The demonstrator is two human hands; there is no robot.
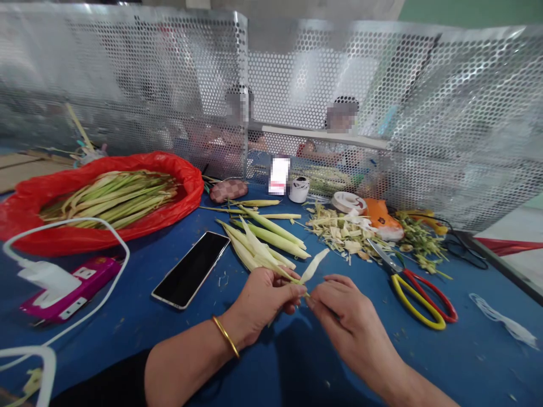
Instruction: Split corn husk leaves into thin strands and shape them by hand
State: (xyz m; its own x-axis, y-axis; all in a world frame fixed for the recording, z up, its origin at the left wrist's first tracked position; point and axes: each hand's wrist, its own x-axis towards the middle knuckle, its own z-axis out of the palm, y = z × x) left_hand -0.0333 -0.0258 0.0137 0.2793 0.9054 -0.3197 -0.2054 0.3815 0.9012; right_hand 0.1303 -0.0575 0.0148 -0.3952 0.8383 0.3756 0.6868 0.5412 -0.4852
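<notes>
My left hand (265, 299), with a gold bangle on its wrist, is closed around a thin pale green stalk (313, 265) whose tip points up and to the right. My right hand (345, 311) pinches the same stalk at its lower end, right beside the left fingers. Both hands hover over the blue table (254, 362). Just beyond them lies a small pile of peeled stalks (267, 237).
A red bag of green stalks (110, 198) sits far left. A black phone (192, 268) lies left of my hands. Scissors with red and yellow handles (418, 291) and a heap of trimmings (343, 229) lie right. A pink power strip (72, 285) sits at the left edge. Perforated metal screens (382, 113) wall the back, with people behind them.
</notes>
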